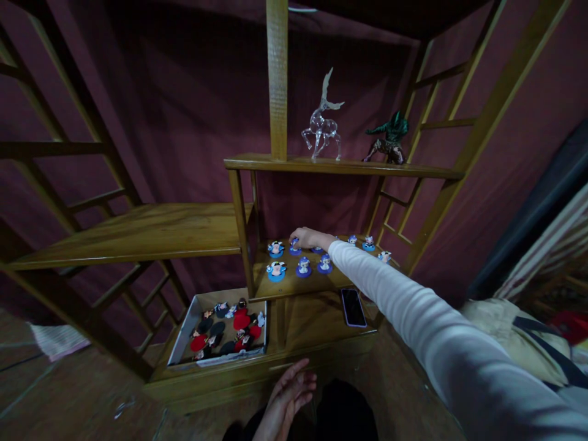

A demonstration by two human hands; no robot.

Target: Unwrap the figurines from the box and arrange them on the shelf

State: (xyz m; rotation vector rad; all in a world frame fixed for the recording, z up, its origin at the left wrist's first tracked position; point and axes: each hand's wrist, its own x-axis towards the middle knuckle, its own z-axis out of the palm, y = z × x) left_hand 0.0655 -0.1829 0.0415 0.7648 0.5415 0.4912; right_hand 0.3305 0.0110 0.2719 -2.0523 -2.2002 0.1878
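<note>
A small purple-and-white figurine on a round purple base (295, 250) stands upright on the brown wooden shelf (294, 288), just below the right hand (311, 237)'s bent fingers; whether they pinch it, I cannot tell. The left hand (289, 392), fingers loosely spread, is farther off.

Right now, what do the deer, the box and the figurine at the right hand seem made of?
Deer: clear glass or plastic, glossy; the wall shows through.
Box: probably cardboard, matte; pale, thin, straight sides.
Figurine at the right hand: perhaps plastic, finish unclear; its purple base looks evenly coloured, but it is too small to confirm.
</note>
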